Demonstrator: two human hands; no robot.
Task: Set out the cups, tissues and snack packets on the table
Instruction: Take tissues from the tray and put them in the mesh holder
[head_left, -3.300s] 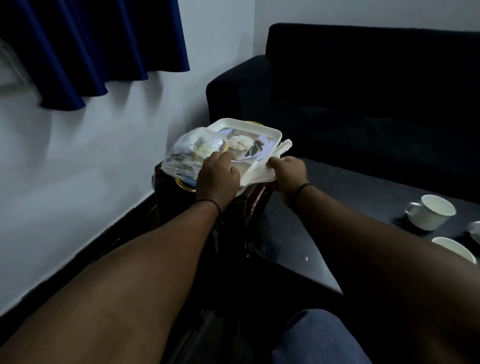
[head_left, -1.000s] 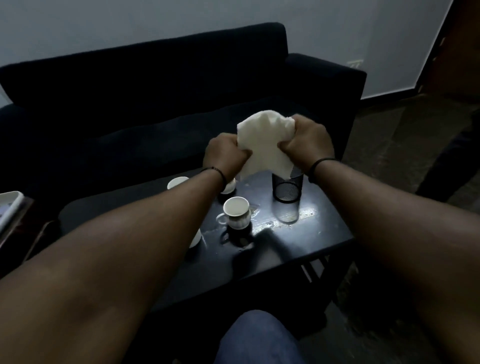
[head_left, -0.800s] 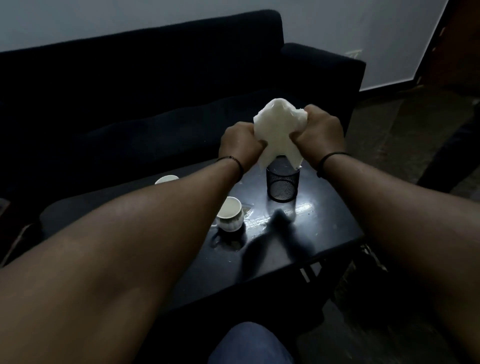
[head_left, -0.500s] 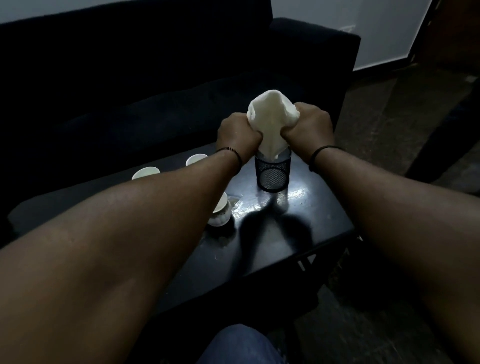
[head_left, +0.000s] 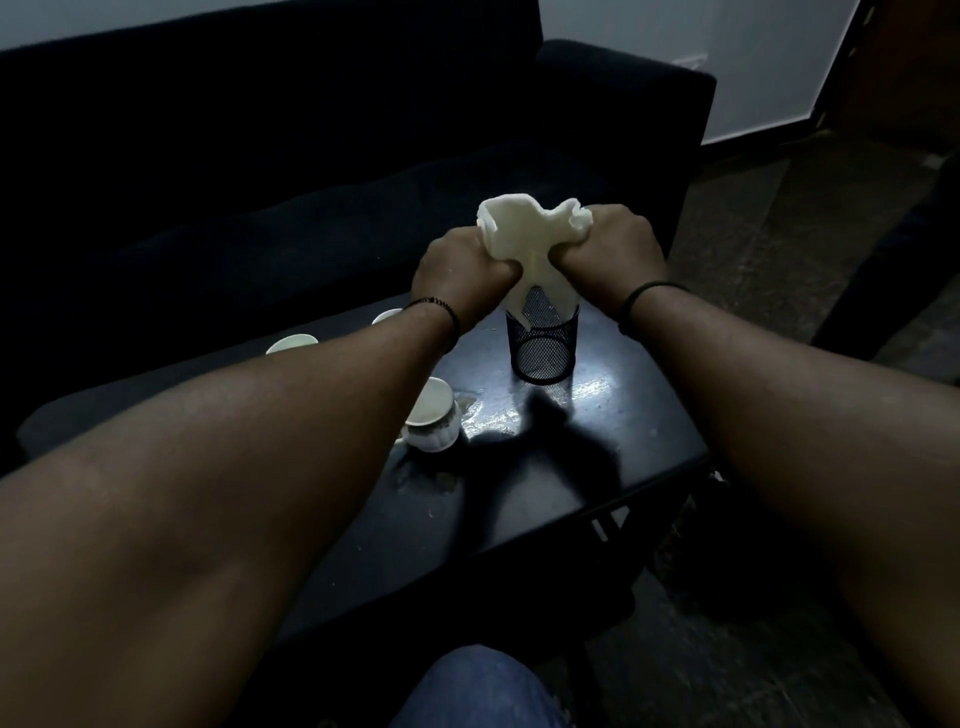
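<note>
At the left, a dark sofa (head_left: 260, 171) fills the background from about nine to one o'clock, its seat running along the far edge of the black table (head_left: 597, 467). On the table's left part, two white cups show only as rims above the left forearm: one cup rim (head_left: 292, 343) at about ten o'clock of the picture's middle, another cup rim (head_left: 387, 315) just right of it, both largely hidden by the arm. A third, ribbed white cup (head_left: 434, 418) stands near the middle of the table, its mouth tilted slightly toward the camera, its left side covered by the same forearm; wet-looking glints lie on the tabletop beside it. The left hand (head_left: 462, 270), with a thin dark band at the wrist, has its fingers curled tight round the left side of a bundle of white tissues (head_left: 530, 234). The bundle stands roughly upright, its long axis running up and down, the crumpled wide end at twelve o'clock and the narrow end pointing down into a black mesh holder (head_left: 543, 348) directly under the hands. The holder stands upright on the table, right of the ribbed cup and apart from it. The right hand (head_left: 613, 249), also banded at the wrist, grips the bundle's right side in a closed fist. The hands' shadow falls on the table at six o'clock of the holder. No writing or label can be read anywhere. At far right lie a dim floor (head_left: 779, 234) and a pale wall (head_left: 727, 47); a blue-clad knee (head_left: 478, 691) shows at the bottom edge.
</note>
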